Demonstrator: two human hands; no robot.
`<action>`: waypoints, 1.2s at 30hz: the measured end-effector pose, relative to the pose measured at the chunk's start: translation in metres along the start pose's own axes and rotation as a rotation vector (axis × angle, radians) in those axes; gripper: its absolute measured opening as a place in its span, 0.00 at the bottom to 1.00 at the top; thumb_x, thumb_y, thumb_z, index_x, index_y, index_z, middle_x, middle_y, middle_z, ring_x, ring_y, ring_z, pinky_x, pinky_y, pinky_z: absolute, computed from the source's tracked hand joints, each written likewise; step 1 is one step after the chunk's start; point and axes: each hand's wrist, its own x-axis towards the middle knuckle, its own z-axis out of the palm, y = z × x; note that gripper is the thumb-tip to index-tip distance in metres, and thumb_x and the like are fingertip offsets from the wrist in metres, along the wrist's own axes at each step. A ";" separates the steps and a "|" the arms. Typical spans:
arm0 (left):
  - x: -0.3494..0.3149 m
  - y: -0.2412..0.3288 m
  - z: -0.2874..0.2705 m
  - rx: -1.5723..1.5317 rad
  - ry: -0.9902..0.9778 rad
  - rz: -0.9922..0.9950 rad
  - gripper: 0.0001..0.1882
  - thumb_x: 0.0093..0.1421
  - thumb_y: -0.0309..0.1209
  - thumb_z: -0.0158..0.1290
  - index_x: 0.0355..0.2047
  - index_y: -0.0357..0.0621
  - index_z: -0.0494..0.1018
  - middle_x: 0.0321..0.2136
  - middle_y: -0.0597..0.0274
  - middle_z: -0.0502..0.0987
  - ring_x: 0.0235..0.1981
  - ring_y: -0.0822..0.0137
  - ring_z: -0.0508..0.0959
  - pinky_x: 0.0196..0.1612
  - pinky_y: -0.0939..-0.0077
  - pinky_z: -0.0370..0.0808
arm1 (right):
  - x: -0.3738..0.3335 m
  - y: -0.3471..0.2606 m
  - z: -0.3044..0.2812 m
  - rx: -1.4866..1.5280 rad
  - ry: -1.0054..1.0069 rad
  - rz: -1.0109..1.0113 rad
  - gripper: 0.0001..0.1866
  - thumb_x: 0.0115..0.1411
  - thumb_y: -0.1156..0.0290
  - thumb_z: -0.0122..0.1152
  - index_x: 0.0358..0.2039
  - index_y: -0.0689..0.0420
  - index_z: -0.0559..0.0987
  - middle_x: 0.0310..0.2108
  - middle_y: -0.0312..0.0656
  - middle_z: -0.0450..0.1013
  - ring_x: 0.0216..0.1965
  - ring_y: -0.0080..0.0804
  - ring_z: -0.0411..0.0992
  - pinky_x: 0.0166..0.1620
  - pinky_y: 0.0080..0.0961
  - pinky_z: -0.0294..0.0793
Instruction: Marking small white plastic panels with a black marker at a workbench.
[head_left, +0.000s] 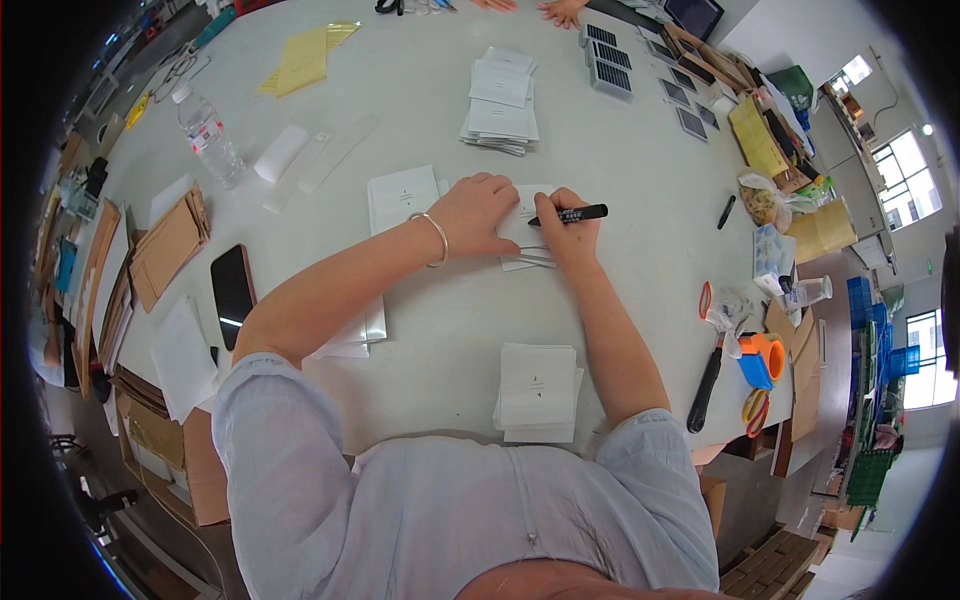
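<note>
My right hand (567, 235) grips a black marker pen (592, 212), its tip at the face of a small white printed packet (530, 200). This packet tops a small pile whose lower edges fan out toward me. My left hand (478, 215), a bangle on its wrist, rests flat on the pile's left side, thumb apart from the fingers. Partly beneath my left forearm is another group of white packets (395, 195). One stack of packets (538, 390) lies close to my body, and a taller stack (500, 110) stands farther away.
On the left are a water bottle (208, 138), a phone (233, 295) and cardboard pieces (170, 248). At right lie a black-handled tool (706, 390), an orange-and-blue tape dispenser (762, 362) and scissors (756, 410). Another person's hand (562, 12) rests at the far edge near black-panelled items (608, 62).
</note>
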 end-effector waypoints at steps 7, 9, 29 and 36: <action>0.000 -0.002 0.005 0.006 0.032 0.013 0.29 0.43 0.44 0.63 0.41 0.39 0.70 0.43 0.54 0.69 0.48 0.54 0.68 0.54 0.66 0.65 | -0.001 -0.001 0.000 -0.010 0.024 -0.043 0.14 0.53 0.71 0.61 0.15 0.60 0.69 0.11 0.33 0.62 0.16 0.18 0.56 0.20 0.21 0.58; 0.000 -0.002 0.005 -0.001 0.041 0.017 0.28 0.42 0.43 0.64 0.40 0.39 0.70 0.43 0.54 0.69 0.48 0.54 0.68 0.53 0.66 0.66 | -0.001 0.001 -0.002 -0.035 0.008 -0.040 0.14 0.53 0.72 0.61 0.15 0.60 0.68 0.11 0.32 0.62 0.16 0.17 0.56 0.20 0.20 0.58; -0.073 -0.067 -0.043 0.107 -0.093 -0.246 0.36 0.41 0.42 0.64 0.49 0.42 0.65 0.53 0.50 0.65 0.58 0.50 0.62 0.59 0.62 0.61 | 0.007 -0.018 0.000 0.008 0.005 0.118 0.15 0.55 0.64 0.63 0.20 0.60 0.73 0.16 0.31 0.67 0.20 0.16 0.59 0.25 0.19 0.60; -0.017 -0.012 -0.007 0.029 -0.001 0.017 0.36 0.44 0.45 0.64 0.51 0.41 0.66 0.58 0.49 0.61 0.63 0.51 0.56 0.62 0.59 0.55 | 0.004 -0.015 -0.001 0.000 0.003 0.096 0.16 0.55 0.65 0.63 0.18 0.61 0.71 0.14 0.31 0.65 0.18 0.16 0.58 0.23 0.20 0.59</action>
